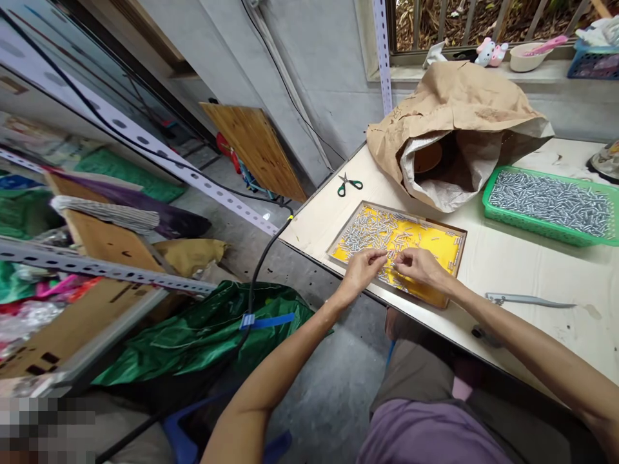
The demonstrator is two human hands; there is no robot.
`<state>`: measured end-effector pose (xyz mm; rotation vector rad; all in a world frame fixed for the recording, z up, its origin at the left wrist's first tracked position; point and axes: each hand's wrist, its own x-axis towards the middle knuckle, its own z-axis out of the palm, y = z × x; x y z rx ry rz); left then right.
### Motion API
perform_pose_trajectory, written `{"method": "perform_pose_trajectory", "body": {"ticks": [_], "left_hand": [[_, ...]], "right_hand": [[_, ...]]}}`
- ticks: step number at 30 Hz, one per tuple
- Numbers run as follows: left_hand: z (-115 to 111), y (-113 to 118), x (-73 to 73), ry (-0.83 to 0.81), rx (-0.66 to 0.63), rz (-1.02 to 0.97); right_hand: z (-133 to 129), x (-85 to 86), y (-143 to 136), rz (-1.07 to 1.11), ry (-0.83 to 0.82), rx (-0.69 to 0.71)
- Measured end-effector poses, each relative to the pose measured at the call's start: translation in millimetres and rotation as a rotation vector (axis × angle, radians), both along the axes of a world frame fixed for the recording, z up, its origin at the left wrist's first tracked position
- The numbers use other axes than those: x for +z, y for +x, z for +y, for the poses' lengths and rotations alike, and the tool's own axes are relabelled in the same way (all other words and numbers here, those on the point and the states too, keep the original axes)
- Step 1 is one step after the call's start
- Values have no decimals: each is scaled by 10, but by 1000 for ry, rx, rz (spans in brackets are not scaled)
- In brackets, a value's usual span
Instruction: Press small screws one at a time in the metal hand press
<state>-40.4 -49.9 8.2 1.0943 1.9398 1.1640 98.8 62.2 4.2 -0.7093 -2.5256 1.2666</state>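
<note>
While the left hand (366,264) and right hand (420,264) pinch narrowly above small silver metal pieces (362,231) in a shallow, yellow-bottomed rectangular tray (443,247), whether they hold one cannot be told. The crumpled brown paper sack (464,96) bears dark marks (402,112) (too small to read).

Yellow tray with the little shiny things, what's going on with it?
Someone's left hand and right hand are close together, fingers curled, over the yellow tray on the table. Anything they hold is too small to make out. Small metal pieces lie thickly on the tray's left side, and more fill the green basket to the right.
</note>
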Motion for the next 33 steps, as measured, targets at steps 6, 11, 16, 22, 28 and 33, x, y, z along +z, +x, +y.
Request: {"method": "perform_pose_trajectory", "body": {"ticks": [6, 11, 16, 22, 28, 33], "left_hand": [[32, 211, 83, 125, -55, 242], [60, 224, 95, 139, 10, 142], [94, 187, 109, -2, 29, -132], [43, 275, 82, 189, -53, 447], [67, 367, -13, 145, -107, 664], [138, 346, 50, 48, 8, 319]], "right_hand": [[8, -40, 29, 161, -536, -134], [-35, -25, 82, 197, -903, -151], [-35, 16, 116, 216, -738, -138], [-20, 22, 122, 220, -660, -165], [-6, 57, 133, 201, -531, -170], [38, 66, 198, 184, -160, -172]]}}
